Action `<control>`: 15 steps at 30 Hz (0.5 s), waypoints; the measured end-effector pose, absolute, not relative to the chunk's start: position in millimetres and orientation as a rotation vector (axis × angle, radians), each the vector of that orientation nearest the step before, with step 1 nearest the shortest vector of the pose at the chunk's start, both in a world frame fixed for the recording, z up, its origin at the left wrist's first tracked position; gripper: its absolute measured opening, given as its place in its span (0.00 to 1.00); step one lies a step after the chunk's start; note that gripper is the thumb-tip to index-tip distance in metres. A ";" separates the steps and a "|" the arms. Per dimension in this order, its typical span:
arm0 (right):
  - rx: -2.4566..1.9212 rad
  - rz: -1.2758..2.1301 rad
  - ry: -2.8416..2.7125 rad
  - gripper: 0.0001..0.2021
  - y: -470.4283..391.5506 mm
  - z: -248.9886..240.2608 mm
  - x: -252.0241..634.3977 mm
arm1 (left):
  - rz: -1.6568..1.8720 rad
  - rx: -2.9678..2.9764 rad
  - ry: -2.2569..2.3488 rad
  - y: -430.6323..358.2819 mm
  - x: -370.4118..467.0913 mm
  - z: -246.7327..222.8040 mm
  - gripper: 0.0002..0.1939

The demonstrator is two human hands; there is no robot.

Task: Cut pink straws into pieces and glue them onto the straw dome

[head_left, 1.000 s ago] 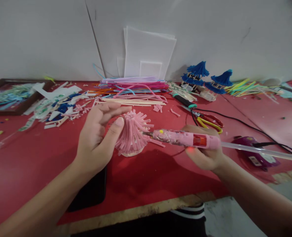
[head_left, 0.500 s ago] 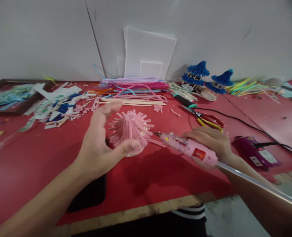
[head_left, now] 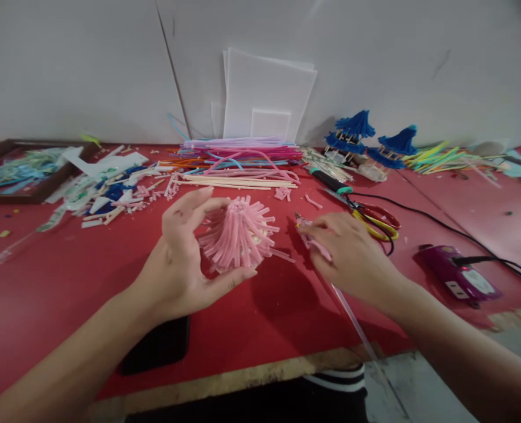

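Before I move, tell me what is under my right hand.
A pink glue gun, its tip and part of its body showing, with a clear rod running toward you. Your right hand covers the rest.

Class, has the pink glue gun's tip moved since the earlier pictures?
Yes: the glue gun's tip has moved rightward and farther back, nearer the lone pink offcut.

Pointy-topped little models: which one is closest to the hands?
The pink model, within the curve of the left hand. The other two, the blue models, stand farther back, near the wall.
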State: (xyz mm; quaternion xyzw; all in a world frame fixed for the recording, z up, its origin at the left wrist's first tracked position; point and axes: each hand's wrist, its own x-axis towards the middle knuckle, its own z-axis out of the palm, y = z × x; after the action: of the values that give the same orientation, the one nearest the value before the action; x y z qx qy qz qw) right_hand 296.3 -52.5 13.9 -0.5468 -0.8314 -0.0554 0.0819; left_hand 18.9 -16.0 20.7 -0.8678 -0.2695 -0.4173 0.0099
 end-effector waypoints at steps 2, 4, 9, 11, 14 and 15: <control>-1.489 -0.065 -2.622 0.11 -50.1 14.1 280.0 | -1.288 -2.753 -0.819 -15.4 15.1 19.6 0.44; -1.434 -0.031 -2.745 0.08 -46.6 10.7 266.5 | -1.303 -2.805 -0.799 -16.1 12.4 19.6 0.46; -1.474 -0.077 -2.830 0.07 -37.9 4.1 252.7 | -1.565 -2.904 -0.754 -16.4 11.1 28.7 0.48; -1.472 -0.066 -2.826 0.05 -35.5 4.4 254.0 | -1.743 -2.893 -0.647 -13.3 12.6 34.8 0.42; -1.474 -0.040 -2.805 0.04 -33.7 4.9 259.9 | -1.964 -2.836 -0.628 -8.9 17.7 43.9 0.32; -1.468 -0.027 -2.795 0.03 -33.6 4.7 262.5 | -2.059 -2.801 -0.725 -8.6 20.1 46.6 0.28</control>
State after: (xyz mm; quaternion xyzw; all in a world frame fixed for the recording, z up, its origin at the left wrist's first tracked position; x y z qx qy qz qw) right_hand 262.5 -33.6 4.7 -0.4649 -0.8853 -0.0085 -0.0077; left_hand 20.1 -8.6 46.6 -0.7723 -0.2000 -0.5677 -0.2032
